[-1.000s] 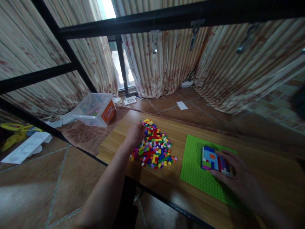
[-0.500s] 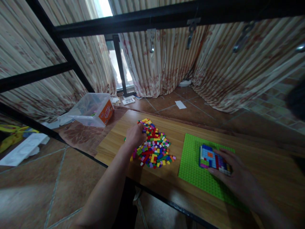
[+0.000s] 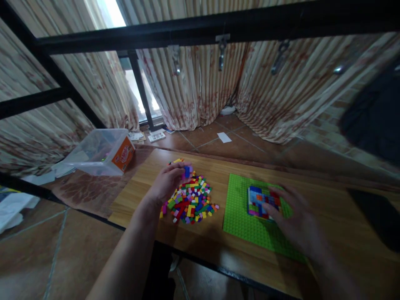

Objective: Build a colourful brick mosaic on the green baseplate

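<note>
Between the fingertips of my left hand (image 3: 167, 181), held above the heap of loose toy bricks (image 3: 190, 202), is a blue toy brick (image 3: 187, 171); purple shows beside it, but I cannot tell if that is a second brick. My right hand (image 3: 295, 216) hovers at a multicoloured brick build (image 3: 261, 200), thumb and fingers apart over its right part. Whether the fingertips touch the build is unclear. The build lies on a green studded baseplate (image 3: 236, 208), and my right hand hides some of both.
The wooden table (image 3: 200, 239) carries the bricks and baseplate. A dark flat object (image 3: 375, 216) lies at its right end. On the floor at left stands a clear plastic bin (image 3: 93, 160) with an orange label. A black metal bar (image 3: 187, 31) crosses above, before curtains.
My left hand has risen from the heap with the blue brick in its fingertips. My right hand has loosened from around the build. The whole view has shifted with my head.
</note>
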{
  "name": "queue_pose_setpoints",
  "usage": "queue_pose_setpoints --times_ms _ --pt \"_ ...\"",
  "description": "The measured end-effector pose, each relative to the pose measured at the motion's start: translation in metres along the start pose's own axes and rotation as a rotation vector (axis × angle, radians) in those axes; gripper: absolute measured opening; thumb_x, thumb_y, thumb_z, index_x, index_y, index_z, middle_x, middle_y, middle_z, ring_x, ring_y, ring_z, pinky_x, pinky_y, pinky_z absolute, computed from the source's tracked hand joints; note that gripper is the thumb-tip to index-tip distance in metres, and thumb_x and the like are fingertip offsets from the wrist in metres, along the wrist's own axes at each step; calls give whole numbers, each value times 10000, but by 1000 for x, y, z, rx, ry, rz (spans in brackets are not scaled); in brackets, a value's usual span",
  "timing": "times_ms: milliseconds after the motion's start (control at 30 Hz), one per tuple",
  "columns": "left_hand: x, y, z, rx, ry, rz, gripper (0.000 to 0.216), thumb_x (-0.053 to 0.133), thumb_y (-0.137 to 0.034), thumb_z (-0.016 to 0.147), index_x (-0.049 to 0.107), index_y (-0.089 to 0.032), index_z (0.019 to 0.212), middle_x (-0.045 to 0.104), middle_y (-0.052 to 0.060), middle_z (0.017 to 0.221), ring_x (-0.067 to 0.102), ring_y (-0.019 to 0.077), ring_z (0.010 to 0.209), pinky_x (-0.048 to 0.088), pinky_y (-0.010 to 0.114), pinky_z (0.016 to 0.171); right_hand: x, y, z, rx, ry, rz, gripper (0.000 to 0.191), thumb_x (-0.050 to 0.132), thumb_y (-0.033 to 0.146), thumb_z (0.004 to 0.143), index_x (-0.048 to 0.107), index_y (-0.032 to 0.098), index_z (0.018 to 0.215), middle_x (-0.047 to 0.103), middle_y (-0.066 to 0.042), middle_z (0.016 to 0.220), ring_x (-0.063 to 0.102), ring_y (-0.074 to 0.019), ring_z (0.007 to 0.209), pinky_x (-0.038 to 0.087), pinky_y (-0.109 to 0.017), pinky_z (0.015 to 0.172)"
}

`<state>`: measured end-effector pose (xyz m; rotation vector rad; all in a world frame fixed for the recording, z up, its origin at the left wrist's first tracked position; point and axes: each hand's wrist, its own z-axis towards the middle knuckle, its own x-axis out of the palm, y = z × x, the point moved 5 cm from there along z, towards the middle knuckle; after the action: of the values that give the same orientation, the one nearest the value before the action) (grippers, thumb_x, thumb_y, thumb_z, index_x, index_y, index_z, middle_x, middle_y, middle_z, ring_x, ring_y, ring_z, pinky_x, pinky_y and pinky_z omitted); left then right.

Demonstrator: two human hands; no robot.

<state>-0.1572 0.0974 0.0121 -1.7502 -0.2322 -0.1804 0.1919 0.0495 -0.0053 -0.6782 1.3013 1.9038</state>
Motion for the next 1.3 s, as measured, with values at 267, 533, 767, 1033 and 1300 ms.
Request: queue_pose_setpoints --times_ms 267,533,767,1033,1300 --pt "85 32 -26 -219 329 -252 301 619 -176 805 687 -147 1098 718 114 1055 655 118 734 541 283 765 13 58 -7 73 -109 507 224 623 401 873 707 283 1044 687 -37 1030 648 -198 892 541 -374 782" --pt "126 56 -36 -138 409 -243 287 687 -227 786 694 -177 1068 693 67 1094 645 147 948 523 274 842 31 81 -9 156 -22 713 290 710 396 807 702 250 1057 722 -25 946 648 -182 819 524 -341 761" --pt "136 63 -39 -127 389 -198 319 760 -374 754 700 -149 972 708 72 953 649 157 845 543 276 741 30 72 -11 191 -41 719 246 708 339 810 728 259 1043 729 -13 924 647 -162 795 527 -314 743" --pt "129 66 -38 -284 343 -214 321 856 -292 629 689 -118 842 691 36 758 637 129 654 551 271 622 35 74 -17 257 21 853 155 733 290 759 720 235 903 729 1 784 648 -151 685 542 -297 659" --pt "139 68 -39 -260 387 -208 354 872 -338 613 694 -111 818 677 16 699 628 109 598 557 249 587 26 67 -18 261 28 854 92 746 302 756 744 239 824 738 -13 783 646 -155 699 531 -304 663"
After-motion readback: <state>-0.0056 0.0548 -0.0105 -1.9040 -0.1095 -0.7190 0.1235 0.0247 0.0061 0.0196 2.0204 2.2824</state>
